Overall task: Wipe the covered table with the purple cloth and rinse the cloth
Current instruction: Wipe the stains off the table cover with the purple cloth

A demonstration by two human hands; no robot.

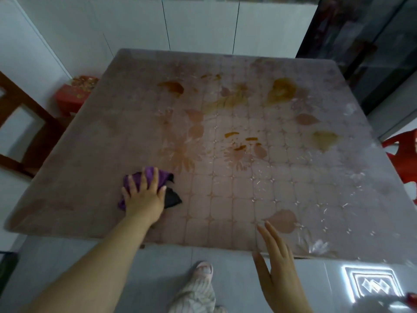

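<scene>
table: covered table (pixel 316 199) is filling most of the view, and I'm standing at its near edge.
cover: the cover (pixel 259 188) is looking like shiny clear plastic over a flower print. I'm guessing slick + easy to wipe, prob shifting a bit if I'm pushing hard.
cloth: purple cloth (pixel 164 175) is lying bunched on the near-left part of the table, right under my palm. I'm reading it as soft, light and floppy, zero stiffness, nothing fragile abt it. A dark flap (pixel 172 198) is sticking out on the right of my hand. Can't tell if that's the cloth's other side or smth else.
left hand: left hand (pixel 144 197) is pressing flat on the cloth w/ fingers spread, not clenching or pinching it. Imo that's how to be taking it for wiping: palm on the middle of the wad so the edges aren't trailing. For the rinse I'm thinking of scrunching the whole thing in a fist, since it'll be sagging + dripping once wet.
right hand: right hand (pixel 276 265) is hanging loose w/ straight fingers over the near edge, holding nothing. Can't tell if it's touching the cover.
spills: brownish-orange spills (pixel 282 90) are sitting toward the far side and the middle, well apart from the cloth. They're looking wet-ish, so I'm expecting the cloth to be getting heavier once it's on them.
</scene>
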